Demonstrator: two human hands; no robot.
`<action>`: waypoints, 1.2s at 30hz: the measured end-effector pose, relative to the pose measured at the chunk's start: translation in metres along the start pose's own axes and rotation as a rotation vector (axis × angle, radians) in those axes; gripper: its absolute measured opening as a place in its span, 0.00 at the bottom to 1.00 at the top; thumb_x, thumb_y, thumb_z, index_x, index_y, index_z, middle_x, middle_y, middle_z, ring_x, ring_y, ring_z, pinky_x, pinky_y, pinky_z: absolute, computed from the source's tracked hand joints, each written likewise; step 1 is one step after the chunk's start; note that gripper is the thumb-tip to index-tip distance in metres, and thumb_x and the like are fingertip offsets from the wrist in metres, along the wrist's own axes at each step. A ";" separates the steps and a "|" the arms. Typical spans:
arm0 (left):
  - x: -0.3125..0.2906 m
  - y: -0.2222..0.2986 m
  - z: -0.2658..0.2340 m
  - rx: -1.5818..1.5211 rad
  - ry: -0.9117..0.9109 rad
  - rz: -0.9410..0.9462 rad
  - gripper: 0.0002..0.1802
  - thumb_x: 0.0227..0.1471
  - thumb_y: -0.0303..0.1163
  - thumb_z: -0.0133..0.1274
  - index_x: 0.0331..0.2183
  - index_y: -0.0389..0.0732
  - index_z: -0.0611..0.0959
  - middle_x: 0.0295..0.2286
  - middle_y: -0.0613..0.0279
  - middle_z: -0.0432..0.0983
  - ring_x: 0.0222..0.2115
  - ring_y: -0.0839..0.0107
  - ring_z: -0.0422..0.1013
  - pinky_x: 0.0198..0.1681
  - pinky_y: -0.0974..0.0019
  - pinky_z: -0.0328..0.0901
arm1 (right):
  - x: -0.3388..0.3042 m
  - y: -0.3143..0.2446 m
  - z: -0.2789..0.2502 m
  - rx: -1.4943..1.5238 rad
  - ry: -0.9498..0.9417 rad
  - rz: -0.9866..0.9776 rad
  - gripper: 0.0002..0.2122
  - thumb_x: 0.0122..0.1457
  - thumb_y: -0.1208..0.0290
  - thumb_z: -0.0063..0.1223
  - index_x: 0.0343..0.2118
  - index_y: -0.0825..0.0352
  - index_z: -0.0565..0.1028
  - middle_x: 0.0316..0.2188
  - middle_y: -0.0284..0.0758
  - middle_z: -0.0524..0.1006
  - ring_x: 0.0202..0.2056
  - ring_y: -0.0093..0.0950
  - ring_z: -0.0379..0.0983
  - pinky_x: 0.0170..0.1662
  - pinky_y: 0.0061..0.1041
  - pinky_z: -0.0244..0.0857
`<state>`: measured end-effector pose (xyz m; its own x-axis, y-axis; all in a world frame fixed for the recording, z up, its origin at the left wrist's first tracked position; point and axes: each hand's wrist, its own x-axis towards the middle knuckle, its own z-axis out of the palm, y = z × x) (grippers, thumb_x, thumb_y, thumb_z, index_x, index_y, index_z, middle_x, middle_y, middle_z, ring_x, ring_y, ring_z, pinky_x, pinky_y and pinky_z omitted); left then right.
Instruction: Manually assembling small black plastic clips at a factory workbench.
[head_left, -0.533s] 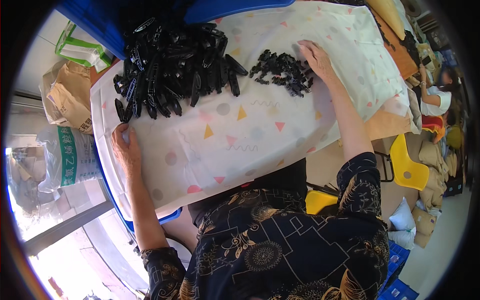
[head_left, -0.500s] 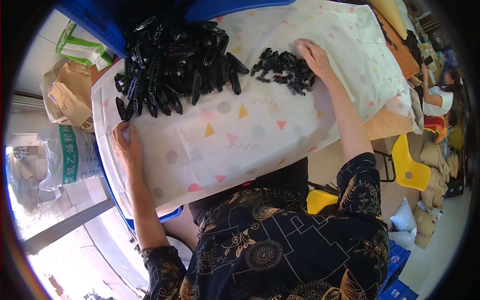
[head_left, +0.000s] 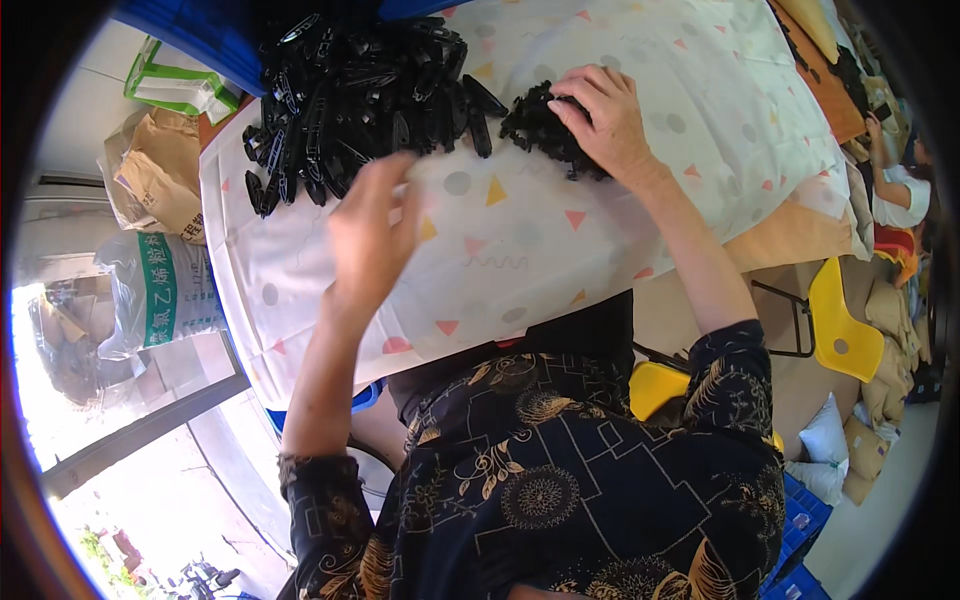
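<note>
A large heap of long, glossy black plastic clips lies at the far left of the cloth-covered table. To its right sits a smaller pile of tiny black plastic pieces. My right hand curves over this pile's right side, thumb and fingers bent and apart, with nothing plainly held. Some pieces are hidden beneath it. My left hand is raised over the cloth just in front of the clip heap. Motion smears its fingers, so whether they hold anything cannot be made out.
A blue bin stands behind the heap. Brown paper bags and a white-and-green sack are at the left. On the right are a yellow chair, stacked sacks and another person.
My left hand has left the cloth's left edge and moved right and inward. My right hand has shifted left onto the small pile, its fingers now more bent. The view has shifted slightly.
</note>
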<state>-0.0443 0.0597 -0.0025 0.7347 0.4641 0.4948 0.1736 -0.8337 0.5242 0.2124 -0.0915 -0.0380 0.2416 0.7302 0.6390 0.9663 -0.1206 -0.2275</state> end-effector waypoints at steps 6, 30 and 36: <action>0.053 0.021 0.057 0.349 -0.494 -0.204 0.18 0.50 0.42 0.54 0.31 0.36 0.73 0.23 0.49 0.76 0.26 0.55 0.75 0.27 0.59 0.68 | -0.007 -0.055 0.011 -0.114 -0.092 0.037 0.11 0.42 0.67 0.64 0.25 0.61 0.72 0.29 0.30 0.66 0.37 0.29 0.63 0.39 0.29 0.54; -0.061 0.025 0.027 -1.148 -0.002 -0.662 0.19 0.49 0.22 0.54 0.42 0.28 0.68 0.32 0.53 0.72 0.31 0.68 0.75 0.33 0.72 0.72 | -0.004 -0.081 0.019 0.509 -0.170 0.210 0.06 0.54 0.76 0.53 0.35 0.63 0.72 0.28 0.30 0.73 0.29 0.26 0.71 0.34 0.26 0.64; -0.085 0.036 0.024 -1.297 -0.007 -0.703 0.21 0.51 0.22 0.53 0.47 0.30 0.67 0.34 0.56 0.73 0.34 0.68 0.74 0.37 0.72 0.70 | -0.023 -0.113 0.002 1.812 -0.310 0.914 0.07 0.59 0.76 0.49 0.40 0.67 0.72 0.30 0.34 0.74 0.30 0.21 0.74 0.37 0.22 0.73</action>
<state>-0.0849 -0.0172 -0.0419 0.7534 0.6466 -0.1198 -0.2047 0.4037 0.8917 0.0977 -0.0934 -0.0286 0.2932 0.9466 -0.1338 -0.6193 0.0815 -0.7809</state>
